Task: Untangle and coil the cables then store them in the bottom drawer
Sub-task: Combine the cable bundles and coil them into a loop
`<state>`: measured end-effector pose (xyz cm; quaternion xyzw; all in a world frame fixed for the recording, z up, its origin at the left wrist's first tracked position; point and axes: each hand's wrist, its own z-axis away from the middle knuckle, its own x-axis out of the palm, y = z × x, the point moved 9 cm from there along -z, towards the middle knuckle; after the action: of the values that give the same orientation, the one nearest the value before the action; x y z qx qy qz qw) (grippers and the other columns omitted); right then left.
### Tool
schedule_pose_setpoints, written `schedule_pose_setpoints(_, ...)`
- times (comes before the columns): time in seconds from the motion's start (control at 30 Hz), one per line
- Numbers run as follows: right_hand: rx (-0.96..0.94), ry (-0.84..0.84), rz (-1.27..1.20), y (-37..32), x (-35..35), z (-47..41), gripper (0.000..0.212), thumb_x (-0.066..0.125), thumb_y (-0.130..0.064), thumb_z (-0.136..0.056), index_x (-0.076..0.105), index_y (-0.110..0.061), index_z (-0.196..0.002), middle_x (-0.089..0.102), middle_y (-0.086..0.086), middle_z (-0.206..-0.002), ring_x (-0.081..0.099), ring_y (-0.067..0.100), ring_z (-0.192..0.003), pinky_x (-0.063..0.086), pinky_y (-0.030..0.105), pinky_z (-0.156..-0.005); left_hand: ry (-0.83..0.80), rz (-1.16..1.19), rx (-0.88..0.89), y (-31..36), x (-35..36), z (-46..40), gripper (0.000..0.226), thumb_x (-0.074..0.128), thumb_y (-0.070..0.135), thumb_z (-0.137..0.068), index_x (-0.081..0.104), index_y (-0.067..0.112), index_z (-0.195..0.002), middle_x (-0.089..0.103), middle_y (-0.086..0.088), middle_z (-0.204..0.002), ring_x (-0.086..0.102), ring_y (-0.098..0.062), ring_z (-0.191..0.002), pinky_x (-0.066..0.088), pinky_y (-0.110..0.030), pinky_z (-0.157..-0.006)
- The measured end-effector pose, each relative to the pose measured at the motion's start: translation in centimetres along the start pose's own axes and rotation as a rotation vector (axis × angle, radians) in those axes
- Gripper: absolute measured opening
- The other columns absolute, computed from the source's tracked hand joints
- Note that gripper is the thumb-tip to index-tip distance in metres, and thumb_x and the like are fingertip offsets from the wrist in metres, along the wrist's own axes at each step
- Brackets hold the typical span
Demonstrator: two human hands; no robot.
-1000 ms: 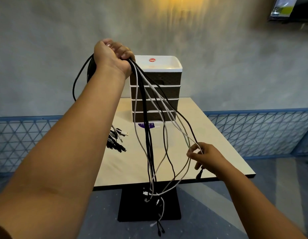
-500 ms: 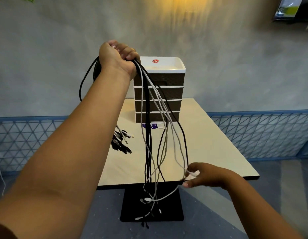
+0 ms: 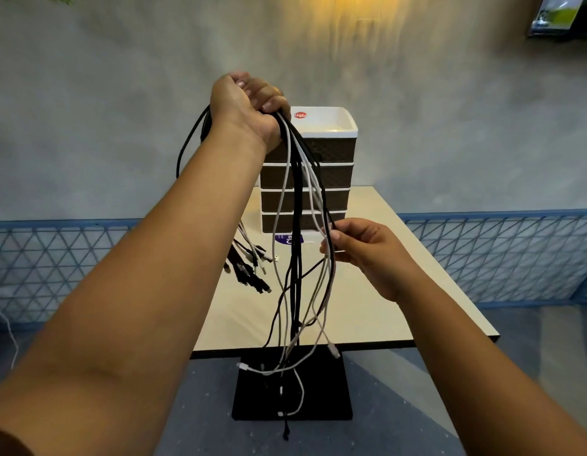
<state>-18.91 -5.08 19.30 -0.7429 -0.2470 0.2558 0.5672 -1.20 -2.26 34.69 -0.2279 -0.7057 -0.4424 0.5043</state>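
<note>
Cables [image 3: 297, 205] hang from the gripping left hand [image 3: 244, 106]; right hand [image 3: 364, 251] fingers [image 3: 331, 233] pinch strands.

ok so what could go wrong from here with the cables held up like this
The right hand pinches strands partway down the cable bundle that the left hand grips at the top; pulling sideways could tighten the tangle lower down rather than free it.

The loose plug ends hang below the table edge and might snag on it.

The drawer unit stands close behind and could be knocked.
</note>
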Motion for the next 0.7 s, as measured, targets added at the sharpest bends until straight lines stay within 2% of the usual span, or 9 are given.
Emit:
schedule_pose_setpoints(0.1, -0.038, 0.117, 0.044, 0.3, -1.6, 0.1, 0.021, 0.058, -0.017, -0.095, 0.071, -0.003, -0.103, 0.072, 0.019, -0.095, 0.069, 0.030, -0.090, 0.057, 0.043, -0.091, 0.011, -0.007, 0.006, 0.4, -0.3, 0.0, 0.025, 0.037, 0.005, -0.065, 0.028, 0.019, -0.046, 0.021, 0.007, -0.040, 0.017, -0.009, -0.030, 0.015, -0.013, -0.034)
schedule_pose_setpoints(0.2, -0.034, 0.145, 0.051, 0.9, -2.6, 0.6, 0.019, 0.057, -0.020, -0.096, 0.070, -0.007, -0.096, 0.072, 0.013, -0.087, 0.070, 0.027, -0.089, 0.057, 0.040, -0.089, 0.018, -0.021, 0.012, 0.7, -0.3, 0.0, 0.024, 0.037, 0.005, -0.065, 0.027, 0.019, -0.047, 0.021, 0.007, -0.039, 0.017, -0.009, -0.030, 0.015, -0.014, -0.034)
schedule_pose_setpoints(0.3, 0.003, 0.099, 0.020, 2.2, -2.8, 1.3, 0.019, 0.057, -0.023, -0.096, 0.063, -0.009, -0.084, 0.064, 0.009, -0.072, 0.066, 0.023, -0.076, 0.054, 0.041, -0.088, 0.022, -0.041, 0.012, 0.7, -0.1, 0.1, 0.025, 0.036, 0.005, -0.064, 0.027, 0.019, -0.045, 0.021, 0.007, -0.038, 0.016, -0.009, -0.030, 0.014, -0.013, -0.034)
schedule_pose_setpoints(0.4, 0.089, -0.005, 0.144, 5.2, -2.0, 2.0, 0.023, 0.058, -0.024, -0.095, 0.062, -0.009, -0.078, 0.061, 0.009, -0.071, 0.060, 0.020, -0.072, 0.049, 0.040, -0.084, 0.029, -0.027, 0.003, 0.6, 0.0, 0.0, 0.028, 0.036, 0.005, -0.066, 0.028, 0.019, -0.042, 0.021, 0.007, -0.038, 0.016, -0.009, -0.030, 0.015, -0.013, -0.034)
schedule_pose_setpoints(0.6, 0.299, -0.093, 0.346, 11.0, -2.5, 3.7, 0.031, 0.045, -0.030, -0.102, 0.066, -0.009, -0.094, 0.073, 0.004, -0.095, 0.067, 0.017, -0.094, 0.049, 0.041, -0.090, 0.036, 0.007, 0.005, 1.2, 0.6, 0.3, 0.027, 0.036, 0.004, -0.065, 0.030, 0.018, -0.043, 0.023, 0.008, -0.039, 0.017, -0.009, -0.032, 0.014, -0.014, -0.036)
schedule_pose_setpoints(0.7, 0.310, 0.037, 0.341, 11.2, -3.7, 3.8, 0.032, 0.042, -0.028, -0.103, 0.063, -0.007, -0.092, 0.069, 0.012, -0.081, 0.068, 0.024, -0.077, 0.051, 0.044, -0.080, 0.031, 0.009, 0.008, 1.3, 0.7, 0.3, 0.025, 0.035, 0.004, -0.066, 0.030, 0.019, -0.046, 0.023, 0.008, -0.039, 0.017, -0.009, -0.032, 0.014, -0.014, -0.036)
